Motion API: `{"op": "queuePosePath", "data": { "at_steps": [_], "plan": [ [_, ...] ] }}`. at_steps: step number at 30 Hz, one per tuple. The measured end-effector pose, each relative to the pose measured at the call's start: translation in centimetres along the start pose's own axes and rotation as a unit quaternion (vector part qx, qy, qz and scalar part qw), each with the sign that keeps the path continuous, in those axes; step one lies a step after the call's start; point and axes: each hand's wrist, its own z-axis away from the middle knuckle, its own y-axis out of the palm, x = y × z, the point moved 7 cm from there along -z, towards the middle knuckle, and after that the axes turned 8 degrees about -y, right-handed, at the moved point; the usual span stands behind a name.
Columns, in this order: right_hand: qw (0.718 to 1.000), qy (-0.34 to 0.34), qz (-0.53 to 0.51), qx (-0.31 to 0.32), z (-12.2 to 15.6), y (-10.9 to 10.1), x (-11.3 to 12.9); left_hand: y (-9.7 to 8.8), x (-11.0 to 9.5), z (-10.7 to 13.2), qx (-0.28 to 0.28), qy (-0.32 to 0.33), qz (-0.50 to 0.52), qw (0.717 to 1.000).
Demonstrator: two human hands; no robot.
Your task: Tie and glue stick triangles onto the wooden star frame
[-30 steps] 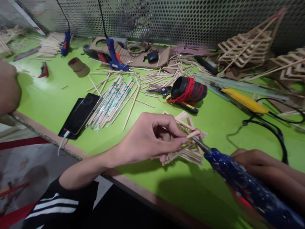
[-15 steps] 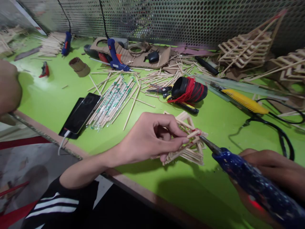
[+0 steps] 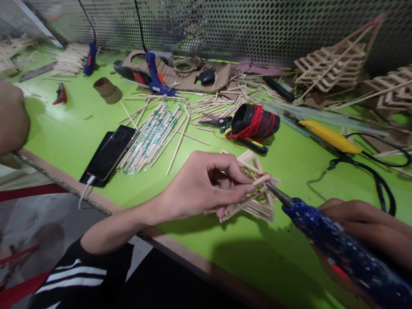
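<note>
My left hand pinches a thin wooden stick at the top of a small stick-built frame that rests on the green table. My right hand is wrapped round a blue glue gun at the lower right. The gun's metal nozzle points left and touches the frame just beside my left fingertips. Most of my right fingers are hidden behind the gun body.
Behind the frame lie a black roll wound with red thread, pliers, a bundle of wrapped sticks, a phone, two more blue glue guns, a yellow-handled tool with black cable, and finished stick frames. Another person's arm shows at the left edge.
The glue gun drew back to the right a little, then its nozzle came back against the frame. My left hand has kept its pinch in place.
</note>
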Motion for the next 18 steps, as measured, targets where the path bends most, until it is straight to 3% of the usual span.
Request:
{"op": "queuePosePath", "data": {
  "at_steps": [18],
  "plan": [
    [0.999, 0.041, 0.004, -0.01, 1.6, -0.1, -1.8, 0.1, -0.3, 0.1, 0.008, 0.011, -0.018, 1.0]
  ]
}}
